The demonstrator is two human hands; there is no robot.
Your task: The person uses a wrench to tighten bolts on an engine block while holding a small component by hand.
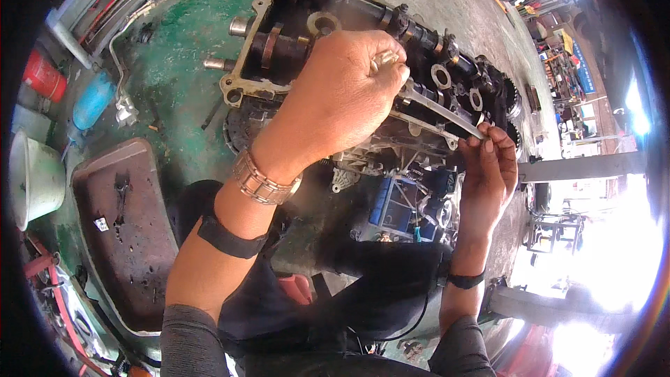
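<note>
An engine's cylinder head (241, 63), with dark camshafts lying in it, stands before me. My left hand (349, 91) is closed in a fist above its near side; a small pale, shiny piece (384, 61) shows between the curled fingers, too little of it to name. From beside that fist a flat metal bar (443, 112) slants down to the right over the engine's near edge. The fingertips of my right hand (488, 164) pinch its lower right end. My left fist hides the bar's other end, so whether it grips the bar is unclear.
A brown drip tray (125, 300) with dark oily bits lies on the green floor at left, near a white bucket (42, 181) and a blue bottle (93, 100). A blue crate (392, 202) sits below the engine. Grey posts (583, 167) stand at right.
</note>
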